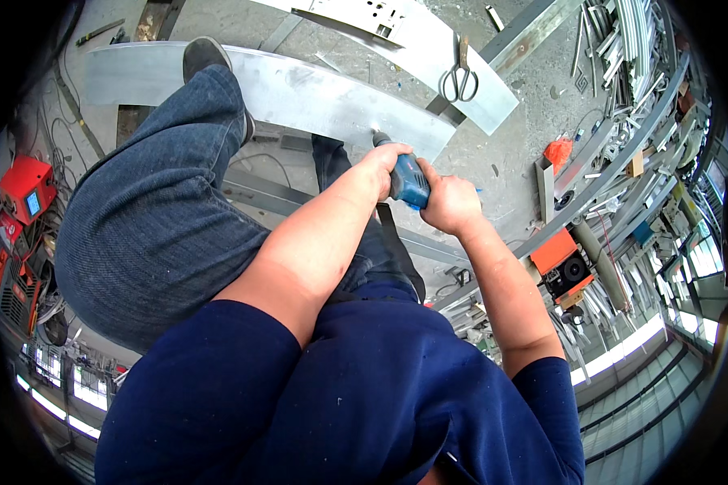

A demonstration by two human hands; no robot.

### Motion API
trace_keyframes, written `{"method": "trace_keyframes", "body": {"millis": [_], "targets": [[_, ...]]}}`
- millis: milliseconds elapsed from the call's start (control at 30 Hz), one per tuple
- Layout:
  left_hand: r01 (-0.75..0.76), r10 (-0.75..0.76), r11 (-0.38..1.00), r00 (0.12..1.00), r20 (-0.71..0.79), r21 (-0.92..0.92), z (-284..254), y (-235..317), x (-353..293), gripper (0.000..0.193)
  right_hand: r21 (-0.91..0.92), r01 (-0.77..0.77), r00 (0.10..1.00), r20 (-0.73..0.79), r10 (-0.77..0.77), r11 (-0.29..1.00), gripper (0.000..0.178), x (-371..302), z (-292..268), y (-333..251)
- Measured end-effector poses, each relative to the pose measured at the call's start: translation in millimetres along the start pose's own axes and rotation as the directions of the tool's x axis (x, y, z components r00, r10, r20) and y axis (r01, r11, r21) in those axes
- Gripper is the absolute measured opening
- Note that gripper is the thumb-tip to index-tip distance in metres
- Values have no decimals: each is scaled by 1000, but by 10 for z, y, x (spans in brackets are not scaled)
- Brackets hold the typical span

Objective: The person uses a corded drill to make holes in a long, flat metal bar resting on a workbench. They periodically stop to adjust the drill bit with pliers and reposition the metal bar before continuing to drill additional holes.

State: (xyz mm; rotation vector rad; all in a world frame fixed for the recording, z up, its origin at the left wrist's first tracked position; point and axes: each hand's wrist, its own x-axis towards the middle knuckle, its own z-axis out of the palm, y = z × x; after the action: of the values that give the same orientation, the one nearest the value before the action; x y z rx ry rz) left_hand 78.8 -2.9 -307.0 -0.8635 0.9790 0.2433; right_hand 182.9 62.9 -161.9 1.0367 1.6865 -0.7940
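Note:
A blue power drill [410,181] is held between my two hands, its front end pointing up and away. My left hand [383,167] is wrapped around the front of the drill body. My right hand [451,202] grips the rear handle, fingers closed. The drill's tip meets a long silvery metal plate [299,95] near its right end; whether it has gone into the metal I cannot tell. My left shoe [205,56] rests on the same plate further left.
Scissors [461,78] lie on another metal sheet [493,109] beyond the plate. A red machine with a screen [27,191] stands at far left among cables. To the right are an orange bag [557,153], an orange-and-black box [564,267] and piled metal profiles [623,56].

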Motion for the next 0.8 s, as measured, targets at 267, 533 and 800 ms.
{"method": "trace_keyframes", "body": {"millis": [267, 533, 800], "targets": [[-2, 1, 1000, 1000, -18, -4, 29, -78, 11, 41, 82, 31, 997, -68, -26, 996, 85, 2, 271, 119], [17, -17, 1000, 1000, 25, 7, -72, -125, -23, 43, 26, 57, 997, -57, -55, 998, 85, -38, 280, 59], [-21, 19, 1000, 998, 67, 19, -198, -181, -92, 42, -33, 25, 1000, 9, -24, 999, 83, -104, 353, -120]]}}
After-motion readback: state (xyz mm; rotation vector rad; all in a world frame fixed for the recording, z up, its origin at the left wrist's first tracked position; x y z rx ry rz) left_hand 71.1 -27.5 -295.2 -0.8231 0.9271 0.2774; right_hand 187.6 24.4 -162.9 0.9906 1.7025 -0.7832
